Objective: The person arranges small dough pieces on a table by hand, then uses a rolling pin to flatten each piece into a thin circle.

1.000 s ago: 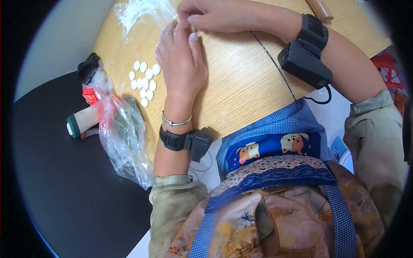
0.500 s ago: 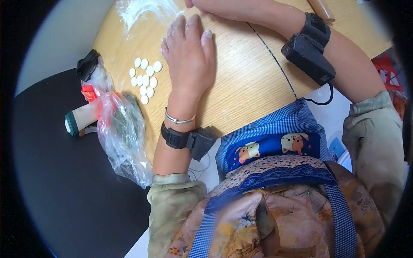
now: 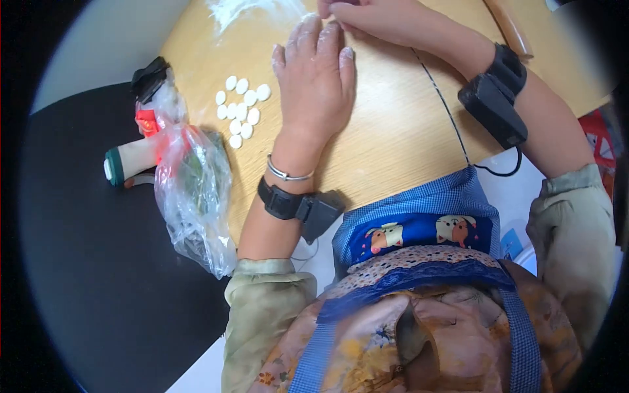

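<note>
My left hand (image 3: 314,78) lies palm down on the wooden table (image 3: 386,124), its floury fingers stretched out and slightly spread. Just beyond its fingertips, my right hand (image 3: 360,14) is partly cut off by the top edge of the view. Its thumb and a finger are drawn together; whatever they hold, if anything, is out of sight. Left of my left hand sits a loose group of small, flattened white dough rounds (image 3: 242,111). White flour (image 3: 252,12) is spread on the wood near the top edge.
A clear plastic bag (image 3: 196,190) with green contents hangs over the table's left edge, beside a white-and-green cylindrical thing (image 3: 134,162) and a black object (image 3: 149,78). A wooden rod (image 3: 511,29), like a rolling pin, lies upper right. A dark seam line (image 3: 442,98) crosses the table.
The view has shifted, so the table things appear farther right and higher. My right hand is closer to my left fingertips, with more of its thumb and finger showing.
</note>
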Available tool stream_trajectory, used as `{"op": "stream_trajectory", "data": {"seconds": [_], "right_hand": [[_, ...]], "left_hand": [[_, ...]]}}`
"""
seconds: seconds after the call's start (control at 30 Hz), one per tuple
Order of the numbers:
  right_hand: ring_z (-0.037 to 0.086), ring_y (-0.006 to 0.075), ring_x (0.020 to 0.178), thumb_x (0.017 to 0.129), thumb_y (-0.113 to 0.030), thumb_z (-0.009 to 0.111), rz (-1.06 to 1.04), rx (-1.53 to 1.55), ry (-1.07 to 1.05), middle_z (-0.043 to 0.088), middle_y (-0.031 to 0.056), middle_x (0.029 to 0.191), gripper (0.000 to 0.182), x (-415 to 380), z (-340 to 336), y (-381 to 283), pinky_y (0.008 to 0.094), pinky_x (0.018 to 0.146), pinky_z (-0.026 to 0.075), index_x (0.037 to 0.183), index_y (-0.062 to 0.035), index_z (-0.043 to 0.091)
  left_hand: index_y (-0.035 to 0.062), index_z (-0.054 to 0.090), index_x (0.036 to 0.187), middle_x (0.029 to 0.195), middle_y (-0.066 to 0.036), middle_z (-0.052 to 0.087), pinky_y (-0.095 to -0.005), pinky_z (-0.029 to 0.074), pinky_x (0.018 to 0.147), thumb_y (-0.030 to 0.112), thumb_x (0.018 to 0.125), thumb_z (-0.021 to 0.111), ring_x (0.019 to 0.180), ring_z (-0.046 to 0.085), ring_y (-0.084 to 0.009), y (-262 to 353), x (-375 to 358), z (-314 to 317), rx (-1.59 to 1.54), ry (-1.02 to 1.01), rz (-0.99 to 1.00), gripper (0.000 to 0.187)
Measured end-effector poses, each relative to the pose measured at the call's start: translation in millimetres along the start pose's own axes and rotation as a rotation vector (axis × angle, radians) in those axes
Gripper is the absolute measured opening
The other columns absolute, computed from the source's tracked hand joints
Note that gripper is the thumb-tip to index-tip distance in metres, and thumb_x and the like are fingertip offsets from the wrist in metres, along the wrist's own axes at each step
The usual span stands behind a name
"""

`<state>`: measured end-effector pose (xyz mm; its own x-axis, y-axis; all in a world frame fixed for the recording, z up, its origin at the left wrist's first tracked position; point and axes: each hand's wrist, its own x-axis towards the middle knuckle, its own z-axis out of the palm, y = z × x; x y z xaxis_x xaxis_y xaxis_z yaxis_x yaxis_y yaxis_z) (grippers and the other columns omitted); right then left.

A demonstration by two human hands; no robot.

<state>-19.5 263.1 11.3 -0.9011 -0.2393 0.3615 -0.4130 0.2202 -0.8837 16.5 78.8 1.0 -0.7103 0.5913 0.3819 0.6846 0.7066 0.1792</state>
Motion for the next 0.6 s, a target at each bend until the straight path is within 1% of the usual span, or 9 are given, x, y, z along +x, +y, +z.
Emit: {"op": "stream_trajectory", "data": {"seconds": [0.2, 0.27, 0.3, 0.37, 0.4, 0.47, 0.53, 0.57, 0.6], "right_hand": [[0.064, 0.0155, 0.070, 0.090, -0.006, 0.054, 0.094, 0.023, -0.012, 0.068, 0.0099, 0.077, 0.014, -2.7, -1.9, -2.7, 0.0315, 0.066, 0.053, 0.093, 0.0012, 0.066], [0.064, 0.0163, 0.071, 0.090, -0.007, 0.055, 0.120, 0.004, -0.044, 0.068, 0.0098, 0.077, 0.014, -4.0, -1.7, -1.8, 0.0324, 0.067, 0.053, 0.094, -0.0001, 0.066], [0.064, 0.0163, 0.071, 0.090, -0.007, 0.055, 0.115, -0.004, -0.044, 0.068, 0.0098, 0.077, 0.014, -5.7, -2.9, -0.8, 0.0324, 0.067, 0.053, 0.094, -0.0001, 0.066], [0.066, 0.0146, 0.071, 0.091, -0.006, 0.054, -0.010, -0.079, -0.031, 0.066, 0.0074, 0.077, 0.015, -7.7, -3.3, 1.4, 0.0325, 0.065, 0.052, 0.096, -0.0006, 0.067], [0.066, 0.0146, 0.071, 0.091, -0.006, 0.054, -0.019, -0.091, -0.035, 0.066, 0.0074, 0.077, 0.015, -6.0, -1.3, 3.3, 0.0325, 0.065, 0.052, 0.096, -0.0006, 0.067], [0.064, 0.0200, 0.072, 0.088, -0.009, 0.057, -0.060, -0.136, -0.015, 0.066, 0.0106, 0.076, 0.015, -5.9, -2.0, 7.0, 0.0372, 0.068, 0.050, 0.095, -0.0031, 0.069], [0.065, 0.0327, 0.075, 0.089, -0.015, 0.059, -0.040, -0.197, -0.010, 0.068, 0.0173, 0.081, 0.016, -7.0, 0.8, 4.1, 0.0443, 0.071, 0.050, 0.094, -0.0029, 0.068], [0.067, 0.0350, 0.078, 0.089, -0.016, 0.059, -0.076, -0.240, -0.034, 0.070, 0.0184, 0.084, 0.016, -8.7, -1.4, 0.6, 0.0463, 0.072, 0.051, 0.094, -0.0036, 0.069], [0.068, 0.0377, 0.082, 0.090, -0.017, 0.059, -0.029, -0.296, -0.074, 0.071, 0.0194, 0.088, 0.017, -9.5, -1.3, -3.4, 0.0486, 0.074, 0.051, 0.095, -0.0050, 0.070]], "left_hand": [[0.0084, 0.062, 0.124, 0.137, -0.017, 0.059, -0.0682, 0.028, 0.113, 0.031, 0.100, 0.057, 0.140, 0.046, -0.0363, -48.5, -9.2, -25.9, 0.380, 0.046, -0.153, 0.033], [0.0050, 0.064, 0.116, 0.129, -0.019, 0.063, -0.0608, 0.033, 0.112, 0.032, 0.102, 0.052, 0.133, 0.051, -0.0376, -80.6, -14.9, -39.3, 0.155, 0.214, -0.261, 0.032], [0.0050, 0.064, 0.116, 0.129, -0.019, 0.063, -0.0608, 0.033, 0.112, 0.032, 0.102, 0.052, 0.133, 0.051, -0.0376, -91.5, -18.3, -46.6, 0.153, 0.224, -0.260, 0.032], [0.0005, 0.064, 0.113, 0.119, -0.023, 0.065, -0.0520, 0.040, 0.107, 0.031, 0.104, 0.048, 0.122, 0.055, -0.0406, -110.0, -28.3, -63.0, -0.205, 0.028, -0.574, 0.036], [0.0005, 0.064, 0.113, 0.119, -0.023, 0.065, -0.0520, 0.040, 0.107, 0.031, 0.104, 0.048, 0.122, 0.055, -0.0406, -125.3, -34.8, -63.8, -0.211, 0.043, -0.572, 0.036], [-0.0037, 0.063, 0.113, 0.115, -0.025, 0.064, -0.0480, 0.044, 0.101, 0.027, 0.105, 0.046, 0.113, 0.056, -0.0422, -156.3, -47.3, -49.4, 0.191, -0.059, -0.272, 0.036], [-0.0051, 0.061, 0.114, 0.112, -0.026, 0.063, -0.0513, 0.046, 0.096, 0.020, 0.103, 0.046, 0.107, 0.058, -0.0436, -156.8, -49.1, -42.7, 0.351, -0.007, -0.054, 0.031], [-0.0047, 0.061, 0.114, 0.112, -0.026, 0.063, -0.0511, 0.047, 0.095, 0.020, 0.102, 0.047, 0.106, 0.058, -0.0443, -157.0, -49.0, -34.1, 0.360, 0.067, -0.031, 0.030], [-0.0046, 0.061, 0.114, 0.112, -0.025, 0.064, -0.0518, 0.047, 0.095, 0.022, 0.103, 0.047, 0.106, 0.058, -0.0442, -157.7, -47.6, -29.4, 0.227, 0.079, -0.158, 0.032]]}}
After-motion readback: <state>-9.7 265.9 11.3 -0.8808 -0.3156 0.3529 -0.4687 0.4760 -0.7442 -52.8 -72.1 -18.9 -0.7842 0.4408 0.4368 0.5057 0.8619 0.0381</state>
